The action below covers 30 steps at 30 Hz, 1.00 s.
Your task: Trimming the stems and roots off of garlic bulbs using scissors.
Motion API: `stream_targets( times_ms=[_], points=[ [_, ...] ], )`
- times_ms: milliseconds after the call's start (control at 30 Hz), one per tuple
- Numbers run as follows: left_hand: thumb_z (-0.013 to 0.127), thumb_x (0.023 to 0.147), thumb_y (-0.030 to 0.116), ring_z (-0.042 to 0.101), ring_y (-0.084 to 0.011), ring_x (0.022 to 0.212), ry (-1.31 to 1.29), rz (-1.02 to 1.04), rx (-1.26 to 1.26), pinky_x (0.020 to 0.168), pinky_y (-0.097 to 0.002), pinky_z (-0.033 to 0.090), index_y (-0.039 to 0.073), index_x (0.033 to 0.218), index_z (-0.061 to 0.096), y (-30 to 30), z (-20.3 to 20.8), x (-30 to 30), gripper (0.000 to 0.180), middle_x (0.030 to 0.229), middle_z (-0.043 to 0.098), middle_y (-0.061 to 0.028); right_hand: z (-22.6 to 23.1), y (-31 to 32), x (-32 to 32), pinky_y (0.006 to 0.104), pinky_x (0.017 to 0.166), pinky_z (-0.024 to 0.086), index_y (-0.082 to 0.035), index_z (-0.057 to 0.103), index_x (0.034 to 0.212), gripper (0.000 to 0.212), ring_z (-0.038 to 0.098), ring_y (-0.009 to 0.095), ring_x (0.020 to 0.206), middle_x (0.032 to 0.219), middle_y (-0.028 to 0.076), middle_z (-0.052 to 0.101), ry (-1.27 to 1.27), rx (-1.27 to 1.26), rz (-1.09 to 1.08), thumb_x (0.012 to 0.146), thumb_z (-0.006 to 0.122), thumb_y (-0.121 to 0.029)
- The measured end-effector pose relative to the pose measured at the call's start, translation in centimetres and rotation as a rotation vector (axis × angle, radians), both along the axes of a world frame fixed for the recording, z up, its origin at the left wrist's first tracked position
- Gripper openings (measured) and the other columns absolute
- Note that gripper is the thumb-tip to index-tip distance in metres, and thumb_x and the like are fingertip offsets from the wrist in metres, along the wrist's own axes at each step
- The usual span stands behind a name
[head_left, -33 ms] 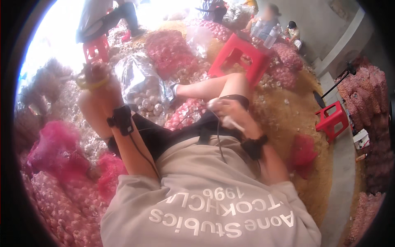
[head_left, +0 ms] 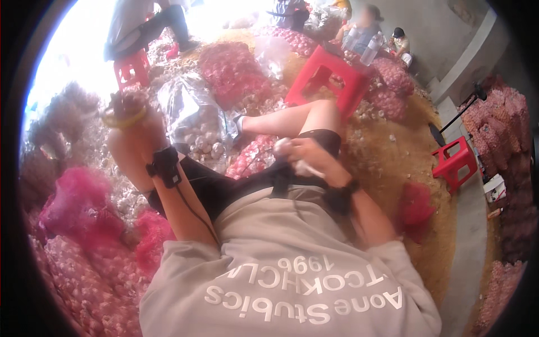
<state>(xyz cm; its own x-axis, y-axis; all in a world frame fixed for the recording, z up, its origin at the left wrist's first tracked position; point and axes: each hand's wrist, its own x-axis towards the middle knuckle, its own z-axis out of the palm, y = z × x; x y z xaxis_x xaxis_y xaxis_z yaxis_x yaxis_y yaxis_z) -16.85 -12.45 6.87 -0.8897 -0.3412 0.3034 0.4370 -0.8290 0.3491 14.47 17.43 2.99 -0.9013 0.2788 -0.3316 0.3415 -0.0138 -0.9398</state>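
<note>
At the left, my left hand (head_left: 135,124) is stretched forward beside my knee, its fingers closed about a yellow curved handle (head_left: 124,119). The tool this handle belongs to is blurred, and I cannot make out its kind. Over my lap, my right hand (head_left: 317,157) pinches a whitish garlic bulb (head_left: 282,147) at its fingertips. Something white and narrow (head_left: 307,169) shows under that hand's fingers. Between my legs lie a clear plastic bag (head_left: 193,121) with garlic bulbs in it and a pink net bag of garlic (head_left: 251,160).
Loose garlic (head_left: 126,194) and pink nets (head_left: 78,202) spread along my left. Ahead stands a red stool (head_left: 331,76) with clear bottles (head_left: 370,51); another red stool (head_left: 456,164) is at the right. Stacked garlic sacks (head_left: 499,132) line the wall. Other people (head_left: 368,33) sit farther back.
My right hand has shifted slightly left with the garlic bulb, which shows more plainly now. The dark cable beside it has swung mostly out of sight. My left hand has barely moved.
</note>
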Motion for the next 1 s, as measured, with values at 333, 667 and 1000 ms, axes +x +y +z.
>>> stream_targets(
  times_ms=[333, 667, 1000],
  points=[
    [0.070, 0.099, 0.022, 0.053, -0.0142, 0.068, 0.024, 1.357, -1.416, 0.062, -0.0257, 0.044, 0.004, 0.096, 0.064, -0.4, -1.1, 2.8, 0.019, 0.079, 0.061, -0.0043, -3.1, -4.0, -9.4, 0.0237, 0.058, 0.050, -0.005, 0.056, 0.130, 0.038, 0.061, 0.009, 0.074, 0.097, 0.000, 0.062, 0.243, -0.386, -0.091, 0.099, 0.068, -0.023],
    [0.061, 0.105, 0.026, 0.057, -0.0095, 0.075, 0.296, -0.083, -0.689, 0.063, -0.0211, 0.043, 0.003, 0.125, 0.065, 4.7, 0.0, 2.6, 0.031, 0.092, 0.063, -0.0029, 0.9, 0.5, -0.4, 0.0246, 0.056, 0.057, -0.002, 0.056, 0.129, 0.040, 0.067, 0.011, 0.073, 0.106, 0.006, 0.068, 0.260, -0.223, -0.121, 0.094, 0.074, -0.012],
    [0.070, 0.097, 0.016, 0.069, -0.0115, 0.087, 0.601, -0.915, -1.132, 0.077, -0.0247, 0.054, -0.006, 0.109, 0.069, 15.6, -2.0, 14.6, 0.025, 0.092, 0.073, -0.0078, 4.5, 1.0, 9.2, 0.0233, 0.056, 0.057, -0.008, 0.058, 0.128, 0.036, 0.063, 0.008, 0.086, 0.113, 0.010, 0.069, 0.476, -0.016, -0.254, 0.095, 0.072, -0.010]
  ],
)
